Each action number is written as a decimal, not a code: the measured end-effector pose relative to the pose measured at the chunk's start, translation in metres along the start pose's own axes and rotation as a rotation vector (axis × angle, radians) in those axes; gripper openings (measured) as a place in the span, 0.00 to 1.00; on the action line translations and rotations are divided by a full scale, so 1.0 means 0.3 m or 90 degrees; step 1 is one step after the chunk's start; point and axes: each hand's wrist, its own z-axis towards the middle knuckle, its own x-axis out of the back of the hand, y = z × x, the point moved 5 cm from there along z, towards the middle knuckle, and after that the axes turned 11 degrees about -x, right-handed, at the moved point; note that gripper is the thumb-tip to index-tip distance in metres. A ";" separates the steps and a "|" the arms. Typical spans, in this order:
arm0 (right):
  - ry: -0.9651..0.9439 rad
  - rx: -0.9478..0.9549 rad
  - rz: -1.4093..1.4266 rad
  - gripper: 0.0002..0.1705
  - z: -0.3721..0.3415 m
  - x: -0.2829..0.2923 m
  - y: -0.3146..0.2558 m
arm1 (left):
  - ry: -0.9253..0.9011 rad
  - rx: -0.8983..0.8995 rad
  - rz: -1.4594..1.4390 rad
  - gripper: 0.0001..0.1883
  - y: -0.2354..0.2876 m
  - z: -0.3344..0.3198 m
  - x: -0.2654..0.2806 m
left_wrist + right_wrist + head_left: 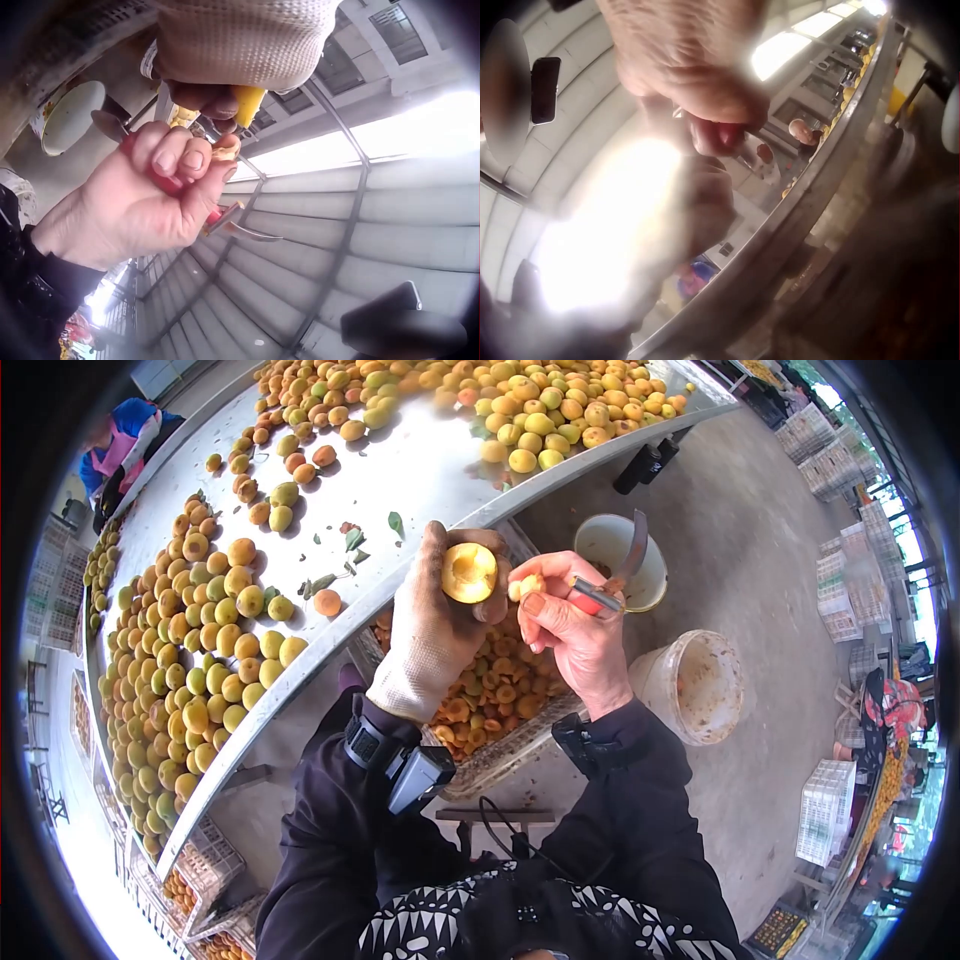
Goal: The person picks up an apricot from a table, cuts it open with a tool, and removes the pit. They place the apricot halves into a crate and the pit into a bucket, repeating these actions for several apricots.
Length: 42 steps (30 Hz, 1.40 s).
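Note:
In the head view my gloved left hand (432, 635) grips a halved apricot (469, 573), its hollowed cut face turned up. Fingertips of the glove are dark and stained. Close beside it, my bare right hand (578, 645) pinches a small yellow lump (525, 587), about the size of an apricot stone, between thumb and fingers. The same hand holds a knife with a red handle (597, 597) and a curved blade (637, 545) that points away. From the left wrist, a metal tip (255, 235) also sticks out past the thumb side.
A crate of halved apricots (495, 695) sits below the hands. Beyond the raised metal edge (330, 645), whole apricots (190, 660) cover much of the table. Two white buckets (650, 585) (655, 685) stand at the right. Another person (115, 445) is at far left.

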 end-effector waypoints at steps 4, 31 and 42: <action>0.049 0.020 -0.042 0.10 -0.009 0.013 -0.002 | -0.086 0.009 -0.029 0.27 0.001 0.004 0.007; 0.093 0.205 -0.488 0.15 -0.040 0.086 -0.073 | -0.028 0.108 0.261 0.24 -0.078 -0.030 0.027; -0.063 0.238 -0.543 0.12 -0.037 0.078 -0.022 | -0.120 0.039 0.562 0.25 -0.073 -0.054 0.030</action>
